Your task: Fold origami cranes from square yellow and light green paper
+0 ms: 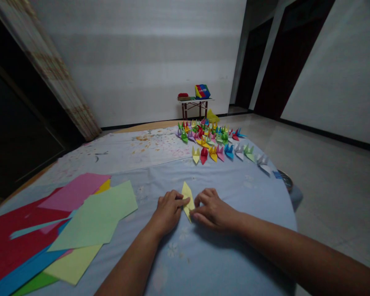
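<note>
Head camera: on the far left, a curtain [54,70] hangs beside a dark opening. Nearer on the left, loose sheets are lying one over another on the pale blue cloth [234,263]: a red sheet [6,234], a blue sheet [24,271], a pink sheet [75,191], a pale yellow sheet [75,265] and, on top, a pale green sheet [95,213]. To the right of these, the left hand [168,211] rests with one finger stretched upon the folded paper [187,195]; whether it also grips the paper, I cannot tell. This paper, yellow and narrow, lies on the cloth between the two hands, one point to the far side and one to the near. Far behind it, at the wall, a small stand [196,100] carries a bright bag [202,91]. The right hand [214,209] is curled, its thumb and fingers at the near right edge of the paper; I cannot tell if they pinch it. Farther on the right, many coloured cranes [204,155] stand in rows. At the far right is a dark door [296,53].
</note>
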A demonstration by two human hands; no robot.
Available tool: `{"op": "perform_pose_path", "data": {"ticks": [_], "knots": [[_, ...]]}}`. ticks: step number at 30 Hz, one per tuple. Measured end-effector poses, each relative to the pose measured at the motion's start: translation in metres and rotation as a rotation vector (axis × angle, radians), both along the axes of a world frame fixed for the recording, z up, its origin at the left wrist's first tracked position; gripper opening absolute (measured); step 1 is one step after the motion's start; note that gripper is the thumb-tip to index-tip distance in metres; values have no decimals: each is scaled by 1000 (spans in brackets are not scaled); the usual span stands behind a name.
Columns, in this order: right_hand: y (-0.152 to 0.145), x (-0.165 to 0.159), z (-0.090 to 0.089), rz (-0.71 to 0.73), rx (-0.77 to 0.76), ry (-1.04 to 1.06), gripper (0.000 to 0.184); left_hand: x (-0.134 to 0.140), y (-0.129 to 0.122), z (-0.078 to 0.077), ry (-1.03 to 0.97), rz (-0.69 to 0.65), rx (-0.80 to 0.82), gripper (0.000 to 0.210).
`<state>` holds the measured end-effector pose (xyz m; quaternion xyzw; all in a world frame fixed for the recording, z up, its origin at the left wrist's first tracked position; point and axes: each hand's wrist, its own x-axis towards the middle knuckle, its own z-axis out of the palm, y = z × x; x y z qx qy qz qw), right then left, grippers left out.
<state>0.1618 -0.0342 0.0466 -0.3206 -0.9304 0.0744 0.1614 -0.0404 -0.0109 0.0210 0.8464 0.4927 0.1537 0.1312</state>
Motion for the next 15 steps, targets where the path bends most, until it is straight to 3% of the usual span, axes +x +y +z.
{"op": "perform_pose_path", "data": {"ticks": [2, 8, 11, 15], "knots": [[6, -2, -2, -41, -2, 9, 26, 0, -1, 1, -5, -4, 4, 44], [8, 3, -4, 17, -24, 101, 21, -1, -2, 1, -27, -18, 14, 47], [13, 6, -1, -48, 1, 166, 26, -1, -3, 1, -23, -23, 12, 52], [14, 3, -2, -33, -12, 34, 29, 0, -3, 2, -20, -14, -1, 50]]}}
